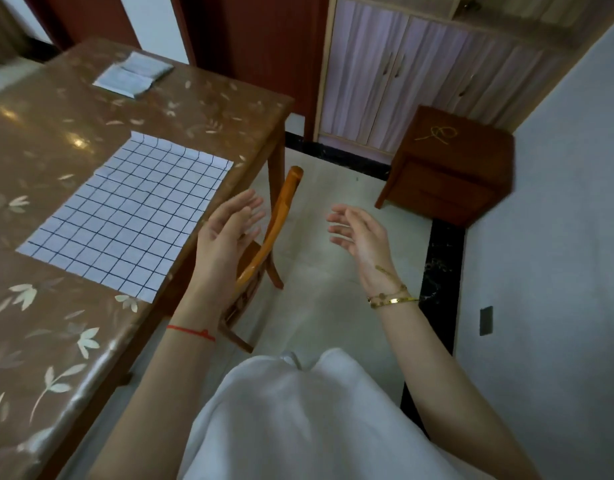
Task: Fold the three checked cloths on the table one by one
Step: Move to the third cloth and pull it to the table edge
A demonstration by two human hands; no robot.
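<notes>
A white cloth with a dark checked grid (125,216) lies spread flat on the brown flowered table (56,341), close to its right edge. Two folded pale cloths (134,75) sit side by side at the table's far end. My left hand (226,233) hovers just off the table's right edge, beside the flat cloth, palm turned inward, fingers apart, holding nothing. My right hand (362,239) floats over the floor further right, also open and empty, facing the left hand.
A wooden chair back (281,216) stands beside the table, just behind my left hand. A dark wooden nightstand (450,168) sits against the right wall, a cupboard with pale curtained doors (402,74) behind it. Tiled floor lies between them.
</notes>
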